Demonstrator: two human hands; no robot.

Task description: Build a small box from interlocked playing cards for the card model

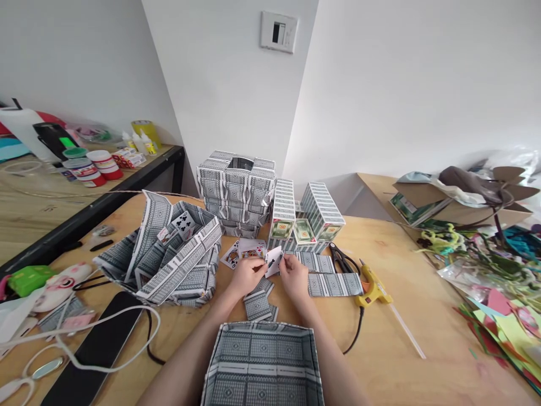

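White walls (406, 101) stand behind your light wooden table (418, 270); take the playing card (274, 260) in your hands as the clock's centre. At 10 o'clock, red-and-white tubs (87, 172) stand on a separate dark-framed table (42, 194). At 9 o'clock sits an open, uneven basket (190, 287) built of patterned cards. At 11 o'clock is a tall card-built block (239, 194). Your left hand (249, 276), at 8 o'clock, has its fingertips closed on the card's left edge. Loose cards (257, 305) lie at 7 o'clock, an open card-built box (262, 345) at 6. The held card tilts, black clubs showing. Your right hand (296, 276), at 4 o'clock, pinches its right edge. Stacked small boxes (323, 211) stand at 1 o'clock. Toward 3 o'clock lie card strips (333, 285), black-handled scissors (344, 260), a yellow glue gun (374, 287) and, farther out, colourful scraps (507, 321).
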